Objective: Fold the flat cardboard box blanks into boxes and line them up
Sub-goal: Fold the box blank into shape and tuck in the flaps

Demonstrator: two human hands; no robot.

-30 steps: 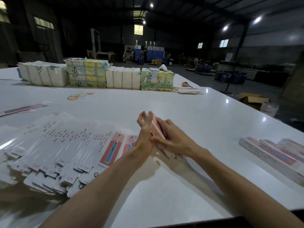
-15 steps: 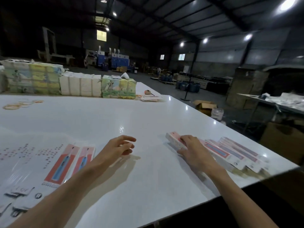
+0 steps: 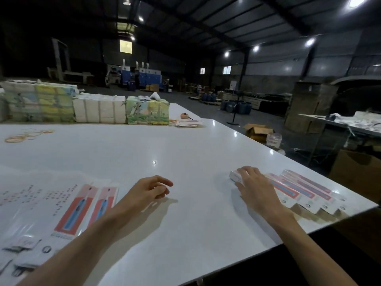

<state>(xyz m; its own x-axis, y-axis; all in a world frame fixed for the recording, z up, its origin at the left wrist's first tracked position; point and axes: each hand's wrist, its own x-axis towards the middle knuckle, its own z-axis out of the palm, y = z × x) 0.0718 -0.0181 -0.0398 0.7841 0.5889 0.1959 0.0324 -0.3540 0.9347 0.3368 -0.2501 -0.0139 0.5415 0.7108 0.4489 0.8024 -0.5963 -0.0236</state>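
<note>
the newest folded box [image 3: 235, 176] lay at the left end of the row of finished boxes [image 3: 305, 188], close to the right-hand edge of the counter [image 3: 185, 234], with only its far end showing. the right grip [image 3: 254, 187] was spread flat on top of it, fingers straight, pressing down and clasping nothing. whether the box already touched its neighbour could not be told, since the palm hid that seam. the likeliest trouble was a sideways shove. the counter looked glossy and slick, so a firm push to close the gap would probably slide the whole row, and the near ends of those boxes appeared to sit right at the counter's edge, where one could tip off. a lighter risk was skew: pressed from above at one end only, the box might pivot and sit crooked in the line. its tucked flaps might also spring loose once the palm lifted, though their state was not visible. the left grip [image 3: 148, 189] hung released above the bare counter, fingers loosely curled round nothing, just right of the fanned flat blanks [image 3: 82, 205]. these overlapped closely, so a hasty reach might drag several at once. rubber bands [image 3: 22, 137] and wrapped bundles [image 3: 99, 109] lay well apart at the far side.
</note>
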